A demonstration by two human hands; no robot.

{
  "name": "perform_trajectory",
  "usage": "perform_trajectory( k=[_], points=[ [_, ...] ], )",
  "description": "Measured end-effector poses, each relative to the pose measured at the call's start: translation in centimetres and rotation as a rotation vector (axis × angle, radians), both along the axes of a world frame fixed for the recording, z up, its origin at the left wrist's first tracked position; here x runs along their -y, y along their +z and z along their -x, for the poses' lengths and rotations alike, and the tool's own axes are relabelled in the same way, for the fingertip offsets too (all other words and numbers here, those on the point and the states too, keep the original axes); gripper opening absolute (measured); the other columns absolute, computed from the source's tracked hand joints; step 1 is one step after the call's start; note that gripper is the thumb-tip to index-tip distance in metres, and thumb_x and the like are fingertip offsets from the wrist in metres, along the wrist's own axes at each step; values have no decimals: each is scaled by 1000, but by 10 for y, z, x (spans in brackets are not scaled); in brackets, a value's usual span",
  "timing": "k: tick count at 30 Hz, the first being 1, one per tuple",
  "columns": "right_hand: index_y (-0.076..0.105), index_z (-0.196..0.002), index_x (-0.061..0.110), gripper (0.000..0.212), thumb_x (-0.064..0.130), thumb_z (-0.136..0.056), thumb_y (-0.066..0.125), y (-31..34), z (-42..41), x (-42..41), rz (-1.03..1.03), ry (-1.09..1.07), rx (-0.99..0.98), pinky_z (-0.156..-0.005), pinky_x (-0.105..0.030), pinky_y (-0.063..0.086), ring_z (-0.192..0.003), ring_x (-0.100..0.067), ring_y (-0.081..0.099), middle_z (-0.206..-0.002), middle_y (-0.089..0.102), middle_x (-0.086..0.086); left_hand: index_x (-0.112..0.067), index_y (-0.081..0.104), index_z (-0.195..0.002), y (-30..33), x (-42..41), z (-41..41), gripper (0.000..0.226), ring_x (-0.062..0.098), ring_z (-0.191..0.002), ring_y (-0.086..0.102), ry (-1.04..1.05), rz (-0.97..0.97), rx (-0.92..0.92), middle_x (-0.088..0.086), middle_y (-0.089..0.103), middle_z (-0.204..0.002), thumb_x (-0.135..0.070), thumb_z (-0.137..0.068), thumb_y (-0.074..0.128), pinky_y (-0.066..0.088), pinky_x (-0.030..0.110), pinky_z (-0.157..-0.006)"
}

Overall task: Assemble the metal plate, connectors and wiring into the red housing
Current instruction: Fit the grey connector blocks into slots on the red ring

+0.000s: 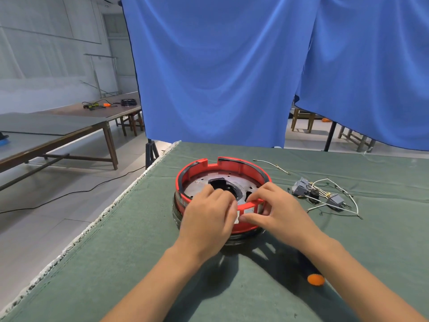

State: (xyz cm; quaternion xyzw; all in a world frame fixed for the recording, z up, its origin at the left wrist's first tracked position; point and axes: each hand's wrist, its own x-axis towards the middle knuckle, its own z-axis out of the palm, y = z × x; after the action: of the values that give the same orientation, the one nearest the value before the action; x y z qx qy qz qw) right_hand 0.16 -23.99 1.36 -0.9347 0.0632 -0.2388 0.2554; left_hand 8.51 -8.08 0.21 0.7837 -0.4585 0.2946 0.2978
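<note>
The round red housing (234, 167) stands on the green cloth in the middle of the table. A grey metal plate (199, 187) with a dark centre opening lies flat inside it. My left hand (209, 214) rests over the housing's near rim, fingers curled inward over the plate's edge. My right hand (276, 210) grips the near right wall, thumb outside by a white label and fingers over the rim. A bundle of grey connectors and white wiring (325, 194) lies on the cloth to the right, apart from both hands.
A loose white wire (271, 164) lies behind the housing on the right. A screwdriver with an orange-capped handle (313, 276) lies under my right forearm. The table's left edge (111, 205) drops to the floor. A blue curtain (232, 66) hangs behind the table.
</note>
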Motion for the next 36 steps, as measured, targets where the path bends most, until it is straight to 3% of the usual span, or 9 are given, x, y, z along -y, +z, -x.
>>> perform_trajectory(
  k=[4, 9, 11, 13, 16, 21, 28, 32, 36],
  points=[
    [65, -92, 33, 26, 19, -74, 78, 4, 8, 10, -133, 51, 65, -68, -13, 44, -67, -6, 59, -97, 57, 13, -16, 63, -70, -4, 13, -4, 40, 23, -67, 54, 92, -135, 120, -2, 62, -65, -32, -95, 37, 45, 35, -59],
    [64, -81, 31, 22, 10, -79, 68, 7, 12, 32, -226, -214, 269, -65, -6, 39, -68, 4, 57, -91, 61, 12, -15, 56, -57, 5, 45, -4, 41, 25, -59, 53, 163, -119, 87, 0, 55, -52, -33, -91, 41, 44, 32, -52],
    [61, -76, 33, 22, 12, -80, 66, 2, 14, 44, -234, -343, 272, -67, -12, 42, -69, 3, 56, -88, 61, 11, -15, 55, -55, 6, 59, -4, 36, 27, -58, 54, 182, -98, 62, 1, 54, -51, -30, -88, 50, 45, 34, -51],
    [58, -70, 32, 18, 20, -81, 66, -7, 18, 58, -220, -464, 235, -68, -28, 45, -73, -5, 57, -84, 60, 11, -15, 56, -55, 5, 71, -6, 32, 27, -58, 54, 194, -68, 29, 1, 54, -51, -26, -85, 55, 45, 36, -52],
    [53, -65, 30, 22, 33, -84, 64, -23, 20, 78, -159, -586, 158, -65, -30, 37, -82, -15, 54, -78, 55, 13, -15, 60, -59, -5, 84, -13, 37, 27, -60, 54, 196, -26, 41, 0, 58, -57, -26, -91, 45, 44, 37, -56],
    [58, -85, 25, 16, 41, -86, 61, -36, 3, 98, 0, -708, 110, -71, -31, 37, -96, -20, 48, -90, 56, 9, -17, 63, -65, -15, 96, -31, 35, 25, -62, 55, 153, 65, 73, -3, 63, -63, -26, -91, 41, 38, 39, -62],
    [55, -109, 16, 48, 59, -85, 53, -42, -32, 112, 147, -900, -18, -87, -37, 36, -108, -26, 51, -111, 60, -4, -14, 67, -78, -16, 99, -46, 30, 24, -71, 59, -10, 149, -51, -2, 66, -72, -26, -89, 41, 34, 36, -73],
    [55, -104, 16, 42, 54, -86, 55, -45, -37, 117, 201, -928, -35, -84, -38, 36, -106, -28, 52, -109, 60, -6, -16, 68, -78, -14, 100, -45, 29, 24, -72, 58, 0, 130, -61, -3, 64, -73, -28, -86, 43, 34, 35, -74],
    [55, -91, 19, 21, 37, -84, 63, -47, -34, 115, 44, -844, 88, -77, -35, 31, -101, -27, 52, -100, 60, -5, -17, 71, -81, -14, 98, -41, 31, 25, -77, 57, 59, 125, -65, -3, 65, -76, -30, -86, 44, 33, 35, -77]
  ],
)
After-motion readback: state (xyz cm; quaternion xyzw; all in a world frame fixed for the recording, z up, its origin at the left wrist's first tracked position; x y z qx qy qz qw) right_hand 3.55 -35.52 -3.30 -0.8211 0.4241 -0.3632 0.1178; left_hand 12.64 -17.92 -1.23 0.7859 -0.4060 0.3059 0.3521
